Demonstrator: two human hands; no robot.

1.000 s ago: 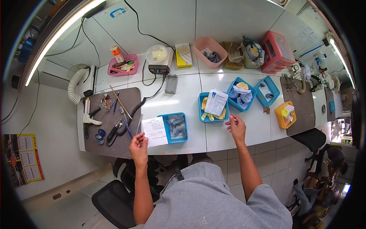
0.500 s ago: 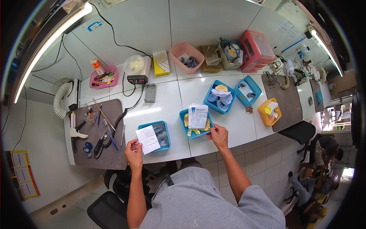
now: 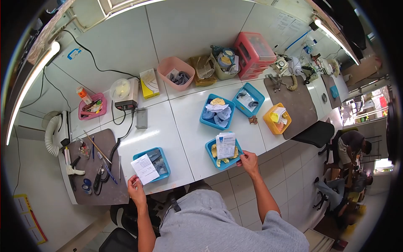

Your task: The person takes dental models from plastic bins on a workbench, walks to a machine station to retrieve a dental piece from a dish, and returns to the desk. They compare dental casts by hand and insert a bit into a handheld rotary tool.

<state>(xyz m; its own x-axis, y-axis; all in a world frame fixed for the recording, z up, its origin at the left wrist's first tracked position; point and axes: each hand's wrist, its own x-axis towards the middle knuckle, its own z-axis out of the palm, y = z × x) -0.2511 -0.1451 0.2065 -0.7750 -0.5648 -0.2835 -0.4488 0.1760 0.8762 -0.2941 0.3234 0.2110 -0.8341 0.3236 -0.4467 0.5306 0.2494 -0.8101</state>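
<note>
My left hand (image 3: 136,191) pinches the lower left corner of a printed paper slip (image 3: 145,169). The slip partly covers a blue plastic basket (image 3: 166,174) that holds a clear plastic bag (image 3: 158,161). My right hand (image 3: 249,163) grips the right rim of another blue basket (image 3: 223,167) close to the front edge of the bench. Yellowish dental casts (image 3: 230,161) lie in this basket, with a printed form bearing a blue tooth logo (image 3: 226,145) on top of them. What the casts look like beneath the form is hidden.
Behind stand a blue basket of casts and blue material (image 3: 217,123), another blue basket (image 3: 249,112) and a yellow basket (image 3: 273,127). Tools lie on a brown mat (image 3: 113,195) at left. A pink bin (image 3: 176,85) stands by the wall. Other people sit at far right.
The basket of casts has moved to the right along the bench, with my right hand on its rim. My left hand still holds the slip. The head view has turned somewhat.
</note>
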